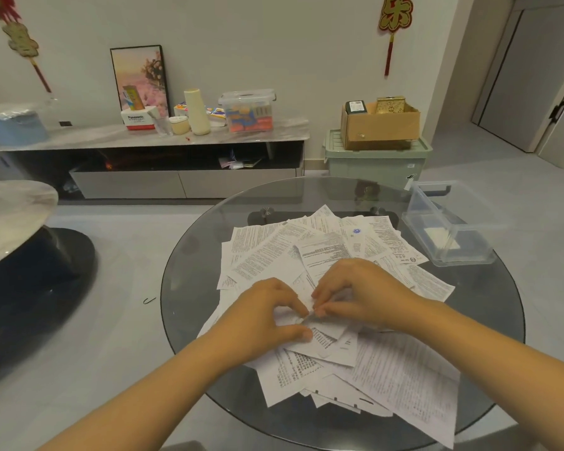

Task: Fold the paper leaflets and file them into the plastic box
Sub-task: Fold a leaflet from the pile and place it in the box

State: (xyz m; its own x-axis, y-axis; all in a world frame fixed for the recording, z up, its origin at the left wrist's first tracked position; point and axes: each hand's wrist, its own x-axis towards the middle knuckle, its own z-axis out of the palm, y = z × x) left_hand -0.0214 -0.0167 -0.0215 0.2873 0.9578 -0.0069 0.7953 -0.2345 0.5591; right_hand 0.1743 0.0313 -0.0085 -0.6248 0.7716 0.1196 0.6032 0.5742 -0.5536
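Low console (144,138) along wall: framed picture (139,78), cream bottle (196,112), lidded clear tub (248,112). Cardboard box (381,126) on green bin (376,162).

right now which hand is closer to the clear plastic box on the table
Right. The right hand pinches a leaflet mid-table, below and left of the plastic box at the far right edge. The left hand grips the same leaflet, farther left.
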